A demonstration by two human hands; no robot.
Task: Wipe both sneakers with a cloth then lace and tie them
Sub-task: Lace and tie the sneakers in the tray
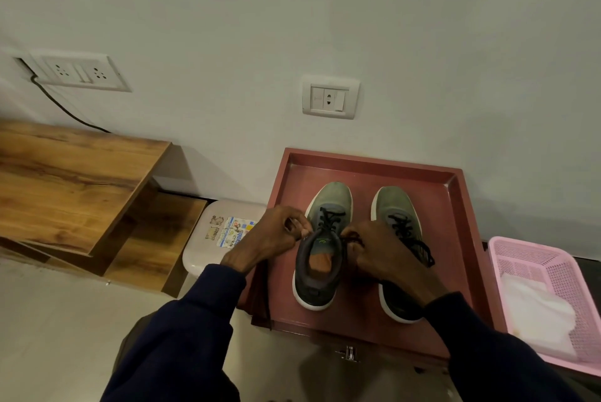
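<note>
Two grey-green sneakers with white soles and black laces stand side by side, toes to the wall, on a maroon tray-like top (455, 206). My left hand (270, 239) pinches a lace end at the left side of the left sneaker's (320, 258) tongue. Curled fingers of my right hand (387, 255) grip the other lace end at that sneaker's right side. This hand and its sleeve cover the middle of the right sneaker (395, 206), whose laces lie loose over its side. A white cloth (536, 310) lies in the pink basket.
The pink plastic basket (553, 265) stands right of the tray. A cream stool (224, 232) with stickers is to the left, beside a wooden desk (71, 180) and its lower shelf. The wall with two socket plates is close behind.
</note>
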